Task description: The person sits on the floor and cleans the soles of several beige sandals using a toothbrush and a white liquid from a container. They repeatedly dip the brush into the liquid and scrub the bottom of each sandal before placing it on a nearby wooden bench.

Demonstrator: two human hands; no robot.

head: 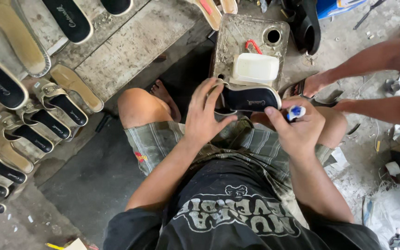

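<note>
Head view: looking down at a seated person's lap, two bare hands at work.
Left hand (204, 115): fingers (203, 90) curled and clamped on the toe end of one sandal.
Sandal (248, 98): one, black insole with a pale edge, lying sideways above the knees, just in front of the metal block.
Right hand (297, 127): fingers closed around one small blue-and-white tube (296, 112), its tip just beside the sandal's heel end.
Metal block (251, 44): one, scuffed grey, with a round hole at the far corner; it carries one white plastic tub (255, 68) and one red loop (254, 44).
Finished sandals (38, 120): roughly a dozen on the left, black insoles and tan straps, overlapping in a row; a few loose tan soles (76, 86) beside them.
Other person: two forearms (371, 60) reaching in from the right, hands low near the floor.
Surface: worn wooden boards (130, 46) under the sandal row, dusty grey concrete floor (89, 180) below.
Room: cluttered workshop floor, paper scraps and white plastic bags (394, 213) at the right.
</note>
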